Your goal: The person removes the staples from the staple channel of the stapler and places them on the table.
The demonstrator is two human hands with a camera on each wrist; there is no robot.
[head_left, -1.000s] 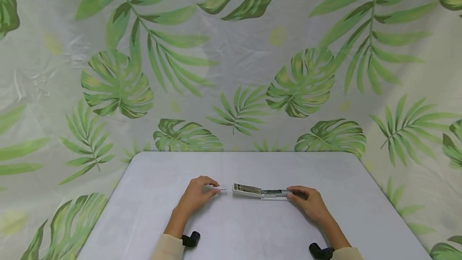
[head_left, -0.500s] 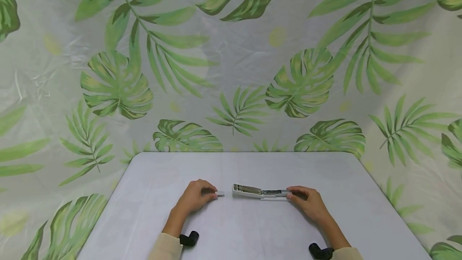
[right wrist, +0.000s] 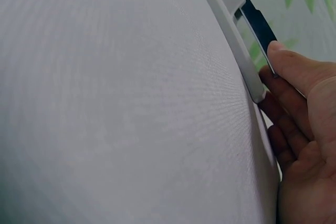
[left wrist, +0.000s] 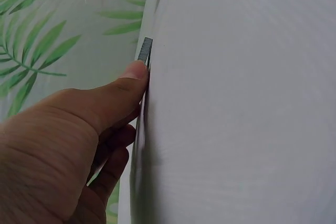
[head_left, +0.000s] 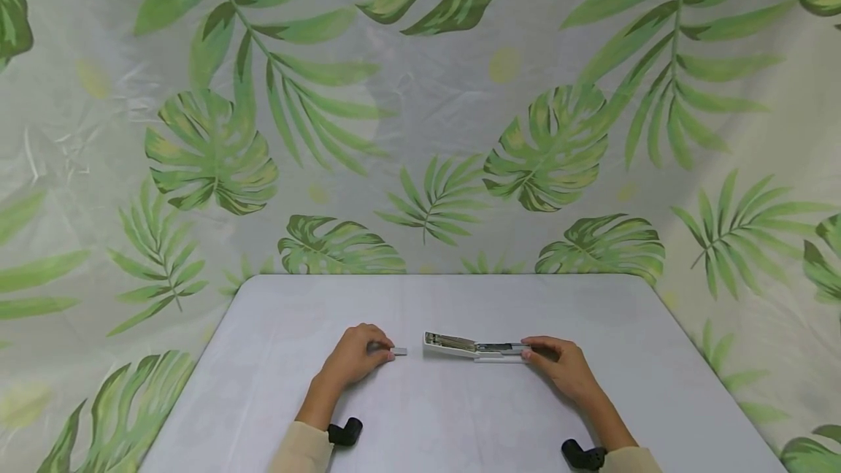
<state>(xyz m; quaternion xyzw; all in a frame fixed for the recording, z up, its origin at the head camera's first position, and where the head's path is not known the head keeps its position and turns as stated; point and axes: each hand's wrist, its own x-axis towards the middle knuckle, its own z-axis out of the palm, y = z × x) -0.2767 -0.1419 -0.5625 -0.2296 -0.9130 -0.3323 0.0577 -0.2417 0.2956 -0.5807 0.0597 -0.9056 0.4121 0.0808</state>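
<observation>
Between thumb and fingers, my left hand (head_left: pixel 351 358) pinches a short grey strip of staples (head_left: pixel 401 351) just above the white table. One end of the strip (left wrist: pixel 145 49) sticks out past the thumb in the left wrist view. To its right, a white stapler (head_left: pixel 450 344) lies with its top cover swung back toward the left, the inside showing. My right hand (head_left: pixel 561 367) pinches the stapler's right end. In the right wrist view the thumb is on the dark metal magazine (right wrist: pixel 260 22), above the white base (right wrist: pixel 239 59). A small gap separates strip and stapler.
The white-covered table (head_left: pixel 460 414) reaches back to a leaf-patterned curtain (head_left: pixel 420 115). A black wrist camera (head_left: pixel 345 432) is strapped on the left wrist, and another black camera (head_left: pixel 583 455) on the right.
My left hand has dipped slightly and shifted a little left, and the staple strip now shows a broader grey side. The right hand and the stapler hold their place.
</observation>
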